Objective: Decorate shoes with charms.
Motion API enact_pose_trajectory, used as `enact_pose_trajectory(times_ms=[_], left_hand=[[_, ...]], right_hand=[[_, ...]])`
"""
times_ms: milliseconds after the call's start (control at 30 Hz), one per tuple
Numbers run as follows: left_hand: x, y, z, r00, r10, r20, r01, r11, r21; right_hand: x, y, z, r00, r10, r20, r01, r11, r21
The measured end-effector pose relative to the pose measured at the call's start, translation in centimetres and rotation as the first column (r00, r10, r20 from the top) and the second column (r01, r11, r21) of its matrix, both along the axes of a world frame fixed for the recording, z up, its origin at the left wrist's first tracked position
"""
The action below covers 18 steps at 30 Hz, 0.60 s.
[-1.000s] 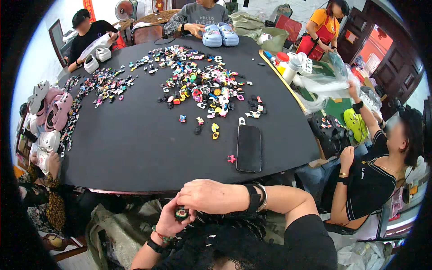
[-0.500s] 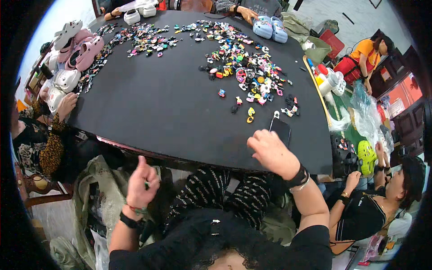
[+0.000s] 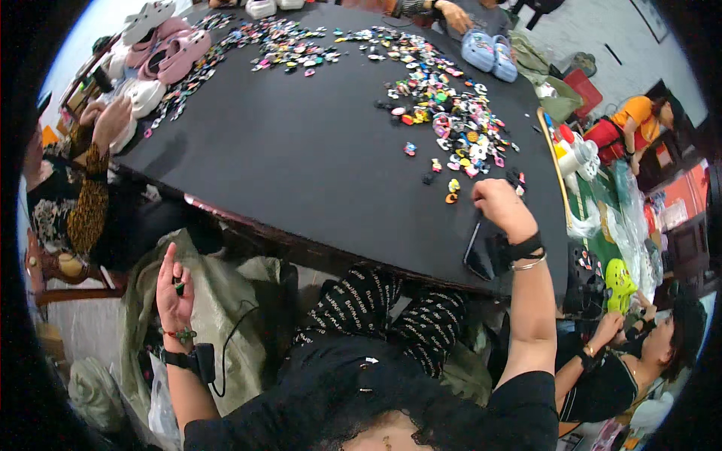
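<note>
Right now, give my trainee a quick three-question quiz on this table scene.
1. True or false: the right hand is over the round black table, near the scattered small colourful shoe charms.
2. Which hand pinches a small dark green object?
A. left hand
B. right hand
3. Fill in: the flat black phone lies at the table's near ____.

Key: 1 true; 2 A; 3 edge.
</note>
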<state>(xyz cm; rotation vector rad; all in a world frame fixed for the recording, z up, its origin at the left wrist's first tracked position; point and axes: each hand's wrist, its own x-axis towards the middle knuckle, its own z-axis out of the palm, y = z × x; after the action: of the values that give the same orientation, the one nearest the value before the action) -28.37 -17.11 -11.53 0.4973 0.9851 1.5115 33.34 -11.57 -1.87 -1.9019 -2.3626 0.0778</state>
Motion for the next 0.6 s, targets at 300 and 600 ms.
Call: enact_pose_trajectory(times_ms=[300,600], left_hand=[[-7.6,-2.6,-3.0,0.971,0.238,-0.013,-0.237,0.957,-0.170],[-4.5,-2.7,-2.9,0.980,0.198,0.034,-0.186,0.960,-0.210]], right_hand=[[1.6,0.5,0.4,0.807,-0.292,-0.513,0.237,0.956,-0.171],[2.8,-0.9,-0.4,0.566,-0.357,-0.743,0.352,0.920,-0.174]])
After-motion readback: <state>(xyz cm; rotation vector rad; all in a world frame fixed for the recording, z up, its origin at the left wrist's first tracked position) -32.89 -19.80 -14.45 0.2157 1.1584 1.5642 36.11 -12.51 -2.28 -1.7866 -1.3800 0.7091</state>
